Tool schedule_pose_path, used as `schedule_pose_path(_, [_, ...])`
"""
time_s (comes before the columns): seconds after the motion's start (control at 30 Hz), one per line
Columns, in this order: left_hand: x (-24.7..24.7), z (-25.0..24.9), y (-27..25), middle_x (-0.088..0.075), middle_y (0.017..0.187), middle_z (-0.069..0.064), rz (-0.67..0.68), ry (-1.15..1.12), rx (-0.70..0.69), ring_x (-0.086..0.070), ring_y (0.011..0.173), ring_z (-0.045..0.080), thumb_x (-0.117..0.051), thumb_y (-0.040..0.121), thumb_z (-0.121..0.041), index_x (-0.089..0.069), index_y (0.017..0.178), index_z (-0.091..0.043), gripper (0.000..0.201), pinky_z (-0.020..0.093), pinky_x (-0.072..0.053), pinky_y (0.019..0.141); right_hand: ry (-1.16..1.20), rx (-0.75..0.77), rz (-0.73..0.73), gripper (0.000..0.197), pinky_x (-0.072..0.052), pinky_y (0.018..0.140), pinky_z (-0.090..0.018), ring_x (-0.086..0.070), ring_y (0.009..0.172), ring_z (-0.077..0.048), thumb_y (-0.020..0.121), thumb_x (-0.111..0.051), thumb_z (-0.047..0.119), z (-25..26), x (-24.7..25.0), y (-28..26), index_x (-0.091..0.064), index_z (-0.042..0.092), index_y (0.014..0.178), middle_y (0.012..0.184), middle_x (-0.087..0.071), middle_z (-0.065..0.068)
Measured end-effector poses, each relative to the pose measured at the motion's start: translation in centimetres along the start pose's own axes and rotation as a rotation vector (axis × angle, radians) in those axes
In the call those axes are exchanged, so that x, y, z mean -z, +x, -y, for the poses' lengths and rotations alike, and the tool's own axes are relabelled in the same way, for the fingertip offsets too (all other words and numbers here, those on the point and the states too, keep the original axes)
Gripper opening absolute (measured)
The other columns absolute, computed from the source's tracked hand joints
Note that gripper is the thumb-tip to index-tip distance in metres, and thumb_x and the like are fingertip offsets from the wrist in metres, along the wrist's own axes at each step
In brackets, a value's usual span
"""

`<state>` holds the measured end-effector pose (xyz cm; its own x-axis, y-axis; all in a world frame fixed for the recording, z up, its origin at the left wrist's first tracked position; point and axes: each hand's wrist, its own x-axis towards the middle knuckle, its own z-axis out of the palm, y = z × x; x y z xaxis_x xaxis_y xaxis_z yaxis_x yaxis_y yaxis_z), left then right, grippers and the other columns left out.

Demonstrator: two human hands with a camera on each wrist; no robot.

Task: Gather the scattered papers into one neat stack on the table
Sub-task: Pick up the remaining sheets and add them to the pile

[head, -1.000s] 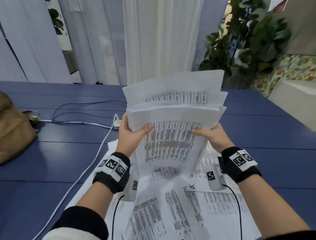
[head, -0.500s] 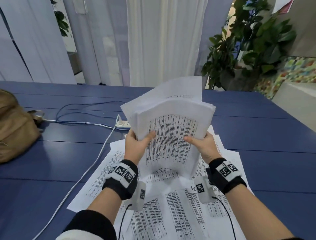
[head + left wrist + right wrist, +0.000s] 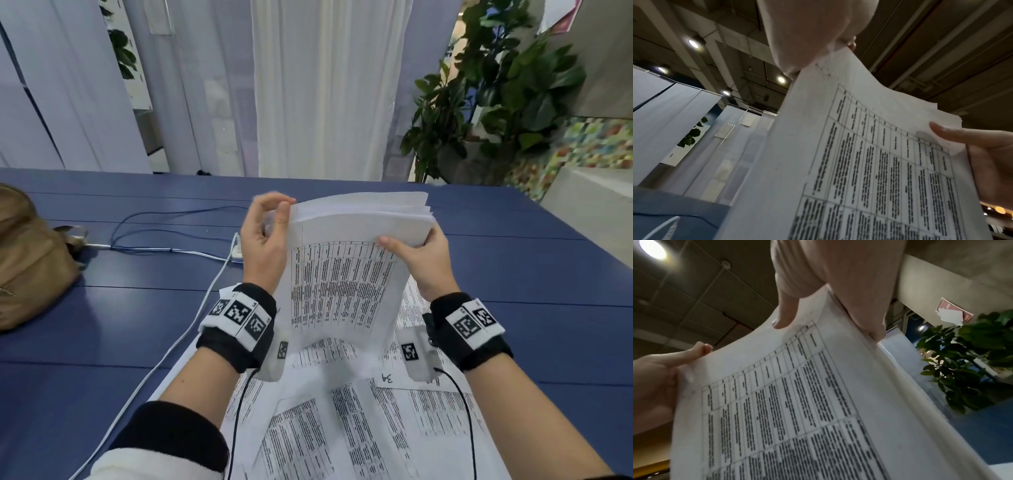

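Observation:
A thick stack of printed papers (image 3: 346,284) stands upright on its lower edge on the blue table (image 3: 513,274), bowed slightly toward me. My left hand (image 3: 279,207) is at the stack's top left corner, thumb and curled fingers pinching the edge. My right hand (image 3: 421,250) grips the upper right edge, thumb on the front sheet. The same stack (image 3: 879,162) fills the left wrist view, and the right wrist view shows it (image 3: 797,402) under my right thumb (image 3: 785,316). Several loose printed sheets (image 3: 359,428) lie spread on the table beneath and in front of me.
A brown bag (image 3: 30,267) sits at the table's left edge. White and blue cables (image 3: 164,246) run from it to a power strip (image 3: 236,251) just left of my left hand. A potted plant (image 3: 496,102) stands beyond the far right corner.
The sheets that stuck out above the stack have dropped level with it. My left hand has slid from the side edge up to the top left corner. The right hand keeps its grip.

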<state>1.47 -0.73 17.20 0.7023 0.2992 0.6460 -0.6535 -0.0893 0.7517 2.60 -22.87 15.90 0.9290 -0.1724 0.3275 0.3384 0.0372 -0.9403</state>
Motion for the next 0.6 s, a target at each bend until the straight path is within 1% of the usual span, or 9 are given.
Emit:
schedule_pose_path(0.07, [0.2,0.3,0.0,-0.063,0.076,-0.021,0.019,0.014,0.042,-0.052,0.069,-0.007,-0.053,0.093,-0.02,-0.055,0.081,-0.026,0.013,0.014,-0.041,0.07,-0.016,-0.009,0.009,0.055,-0.054,0.071,-0.018,-0.065,0.091,-0.007,0.068,-0.078,0.001,-0.6,0.1,-0.1,-0.051,0.011,0.114,0.105,-0.064,0.001])
schedule_pose_path(0.13, [0.7,0.3,-0.2,-0.064,0.085,-0.014,0.037,-0.046,0.057,-0.057,0.078,-0.003,-0.059,0.087,-0.036,-0.053,0.091,-0.029,0.01,0.016,-0.045,0.072,-0.017,-0.058,0.013,0.052,-0.055,0.071,-0.018,-0.064,0.09,-0.009,0.069,-0.076,-0.001,-1.9,0.3,-0.4,-0.051,0.009,0.114,0.102,-0.064,0.001])
schedule_pose_path(0.17, [0.9,0.4,-0.5,-0.064,0.096,-0.005,0.042,-0.097,0.076,-0.06,0.085,0.004,-0.063,0.081,-0.043,-0.049,0.103,-0.034,0.028,0.02,-0.05,0.074,-0.032,-0.091,0.021,0.05,-0.055,0.071,-0.018,-0.064,0.088,-0.01,0.069,-0.075,0.0,-2.5,0.3,-0.6,-0.052,0.009,0.112,0.099,-0.065,0.002])
schedule_pose_path(0.23, [1.1,1.5,-1.2,-0.058,0.115,0.009,0.068,-0.17,0.185,-0.061,0.097,0.014,-0.072,0.072,-0.037,-0.029,0.125,-0.042,0.068,0.023,-0.054,0.08,-0.067,-0.165,0.037,0.049,-0.056,0.074,-0.022,-0.065,0.087,-0.01,0.069,-0.076,0.001,-4.0,0.4,-1.1,-0.055,0.007,0.112,0.097,-0.066,0.002])
schedule_pose_path(0.3, [1.1,2.9,-2.7,-0.052,0.121,0.005,0.099,-0.136,0.354,-0.059,0.099,0.007,-0.075,0.073,-0.016,-0.02,0.136,-0.033,0.085,0.013,-0.052,0.077,-0.068,-0.227,0.056,0.05,-0.055,0.072,-0.018,-0.066,0.085,-0.007,0.069,-0.076,0.001,-5.5,0.3,-1.5,-0.056,0.003,0.115,0.097,-0.067,0.002])
schedule_pose_path(0.37, [0.9,4.2,-4.3,-0.057,0.111,-0.004,0.118,-0.047,0.509,-0.057,0.093,-0.002,-0.073,0.074,-0.005,-0.033,0.13,-0.02,0.07,0.007,-0.05,0.074,-0.048,-0.263,0.046,0.049,-0.055,0.071,-0.014,-0.067,0.081,-0.001,0.071,-0.075,0.002,-6.5,0.0,-1.8,-0.057,0.004,0.116,0.099,-0.068,0.0])
schedule_pose_path(0.43, [0.5,5.1,-5.3,-0.062,0.095,-0.008,0.079,0.025,0.594,-0.06,0.084,0.002,-0.068,0.08,-0.005,-0.05,0.113,-0.015,0.039,0.021,-0.052,0.085,-0.03,-0.276,-0.015,0.04,-0.055,0.083,-0.026,-0.068,0.082,-0.005,0.073,-0.074,0.003,-7.1,-0.4,-2.0,-0.061,0.006,0.11,0.098,-0.068,0.0])
schedule_pose_path(0.5, [0.0,5.1,-5.2,-0.063,0.088,-0.007,0.026,0.028,0.606,-0.061,0.084,0.011,-0.063,0.085,-0.008,-0.056,0.105,-0.012,0.021,0.028,-0.052,0.084,-0.027,-0.275,-0.079,0.027,-0.052,0.09,-0.038,-0.066,0.087,-0.017,0.074,-0.073,0.004,-6.5,-0.9,-1.9,-0.063,0.01,0.099,0.094,-0.068,-0.001])
schedule_pose_path(0.6, [0.1,4.3,-3.8,-0.063,0.092,-0.009,-0.023,-0.018,0.526,-0.061,0.083,0.0,-0.065,0.084,-0.011,-0.057,0.102,-0.017,0.02,0.011,-0.049,0.073,-0.007,-0.189,-0.118,0.023,-0.055,0.083,-0.036,-0.065,0.086,-0.021,0.075,-0.072,0.001,-4.9,-0.7,-1.2,-0.062,0.013,0.092,0.092,-0.068,-0.003])
